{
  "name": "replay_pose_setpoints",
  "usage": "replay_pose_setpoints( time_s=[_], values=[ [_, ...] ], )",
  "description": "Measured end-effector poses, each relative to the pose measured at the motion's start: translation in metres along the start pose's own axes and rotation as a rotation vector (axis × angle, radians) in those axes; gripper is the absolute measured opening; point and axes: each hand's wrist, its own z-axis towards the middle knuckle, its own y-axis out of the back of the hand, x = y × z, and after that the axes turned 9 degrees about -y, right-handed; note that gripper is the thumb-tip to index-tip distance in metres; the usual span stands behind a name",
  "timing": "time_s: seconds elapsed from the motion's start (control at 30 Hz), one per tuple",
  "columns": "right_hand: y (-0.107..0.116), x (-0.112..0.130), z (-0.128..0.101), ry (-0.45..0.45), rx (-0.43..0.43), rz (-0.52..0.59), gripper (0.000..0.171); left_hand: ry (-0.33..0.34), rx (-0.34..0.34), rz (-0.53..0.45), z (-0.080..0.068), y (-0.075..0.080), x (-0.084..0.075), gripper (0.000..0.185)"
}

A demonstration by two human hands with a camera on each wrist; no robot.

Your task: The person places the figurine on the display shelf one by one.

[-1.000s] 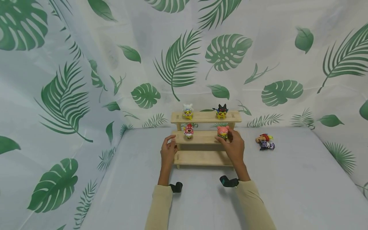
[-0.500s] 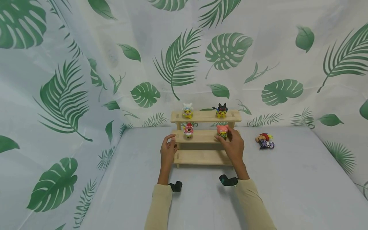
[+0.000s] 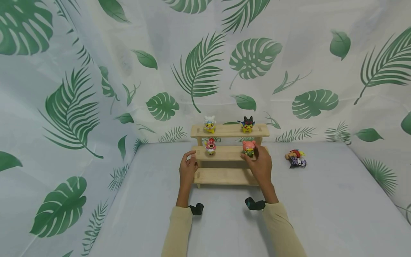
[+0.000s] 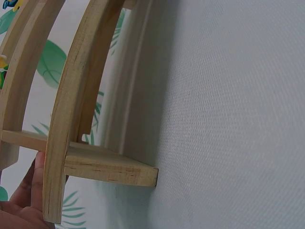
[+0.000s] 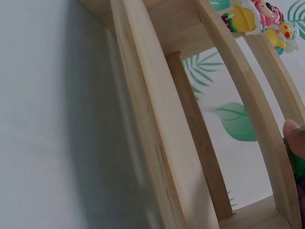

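A three-tier wooden display stand (image 3: 224,175) stands on the table. On its middle tier, toward the right end, is a figurine in a pink hood (image 3: 248,147). My right hand (image 3: 261,165) pinches this figurine between thumb and fingers; in the right wrist view only the thumb (image 5: 291,129) and a green bit of the figurine show at the edge. My left hand (image 3: 187,168) grips the stand's left end at the middle tier, partly hidden behind the wood in the left wrist view. A red-and-pink figurine (image 3: 210,146) stands at the left of the same tier.
On the top tier stand a white-hooded yellow figurine (image 3: 209,124) and a black-hooded one (image 3: 247,124). More figurines (image 3: 297,159) lie together on the table (image 3: 324,200) right of the stand. A leaf-patterned sheet (image 3: 205,71) hangs close behind.
The pink-hooded figurine has turned slightly in my right hand, its face now more toward the front. My left hand stays in place.
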Motion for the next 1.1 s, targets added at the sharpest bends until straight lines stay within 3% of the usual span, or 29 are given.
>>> replay_pose_setpoints(
  time_s=[0.33,1.1],
  values=[
    [-0.0018,0.0026,-0.0001,0.008,-0.049,0.005,0.059,0.006,0.005,-0.003,0.0003,-0.0001,-0.0005,0.033],
    [0.0016,0.0014,-0.0044,0.024,-0.015,0.028,0.062,-0.011,-0.003,0.004,-0.0003,0.0001,0.0005,0.033]
  ],
)
